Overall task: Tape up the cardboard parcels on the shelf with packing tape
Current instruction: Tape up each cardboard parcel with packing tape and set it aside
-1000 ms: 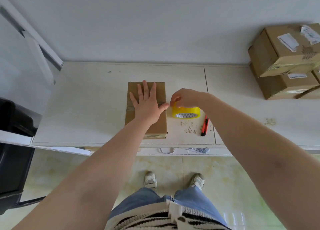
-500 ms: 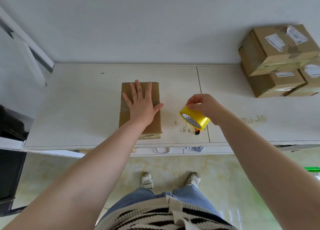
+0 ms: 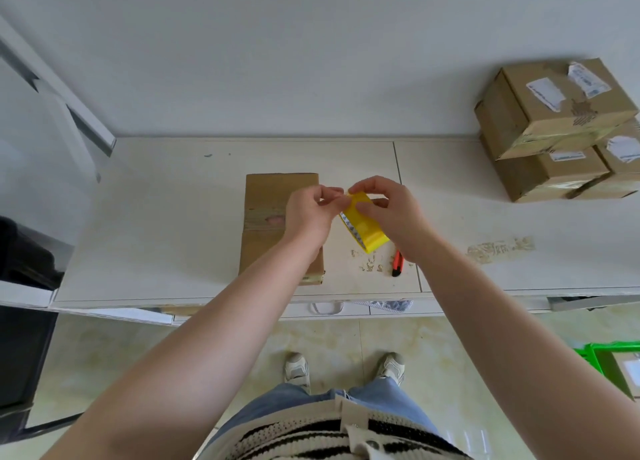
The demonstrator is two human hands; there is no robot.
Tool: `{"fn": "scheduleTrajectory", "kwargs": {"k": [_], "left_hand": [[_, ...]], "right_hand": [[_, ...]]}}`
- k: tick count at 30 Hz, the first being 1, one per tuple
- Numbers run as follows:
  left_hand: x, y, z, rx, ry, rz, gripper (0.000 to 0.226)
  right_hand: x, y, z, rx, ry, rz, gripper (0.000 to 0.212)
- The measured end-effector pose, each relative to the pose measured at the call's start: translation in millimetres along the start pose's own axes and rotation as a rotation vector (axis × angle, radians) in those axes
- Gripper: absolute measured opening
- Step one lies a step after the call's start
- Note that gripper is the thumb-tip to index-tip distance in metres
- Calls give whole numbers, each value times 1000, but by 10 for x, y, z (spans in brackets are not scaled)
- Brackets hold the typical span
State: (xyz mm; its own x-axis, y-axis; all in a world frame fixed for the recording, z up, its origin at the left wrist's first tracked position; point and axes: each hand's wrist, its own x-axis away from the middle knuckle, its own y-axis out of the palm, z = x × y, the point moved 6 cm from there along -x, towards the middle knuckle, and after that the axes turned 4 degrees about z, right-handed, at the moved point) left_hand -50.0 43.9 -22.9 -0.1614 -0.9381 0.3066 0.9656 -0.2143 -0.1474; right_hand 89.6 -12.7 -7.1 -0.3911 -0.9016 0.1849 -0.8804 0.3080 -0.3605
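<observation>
Nearby, box cutter (image 3: 397, 263), stacked parcels (image 3: 561, 130)

Flat parcel (image 3: 273, 217) lies on the table (image 3: 156, 224), near centre. Both hands are raised above its right edge: left hand (image 3: 308, 213) over the parcel, right hand (image 3: 391, 213) just right of it, the tape roll (image 3: 363, 229) held between them. A utility knife (image 3: 397, 263) lies on the table under the right wrist. Stacked boxes (image 3: 561, 130) stand at far right, against the wall.
</observation>
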Motion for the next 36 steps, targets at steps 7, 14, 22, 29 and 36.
{"fn": "scheduleTrajectory", "kwargs": {"k": [7, 14, 22, 29, 36], "left_hand": [[16, 25, 145, 313, -156, -133, 19], [-52, -46, 191, 228, -162, -178, 12], [16, -88, 378, -397, 397, 22, 18], [-31, 19, 268, -469, 263, -33, 30], [-114, -52, 452, -277, 452, -225, 35]], "right_hand": [[0, -46, -37, -126, -170, 139, 41], [106, 53, -184, 131, -429, 279, 24], [20, 126, -143, -29, -180, 279, 15], [-43, 116, -111, -140, -1, 301, 8], [-43, 70, -52, -148, 110, 260, 14]]}}
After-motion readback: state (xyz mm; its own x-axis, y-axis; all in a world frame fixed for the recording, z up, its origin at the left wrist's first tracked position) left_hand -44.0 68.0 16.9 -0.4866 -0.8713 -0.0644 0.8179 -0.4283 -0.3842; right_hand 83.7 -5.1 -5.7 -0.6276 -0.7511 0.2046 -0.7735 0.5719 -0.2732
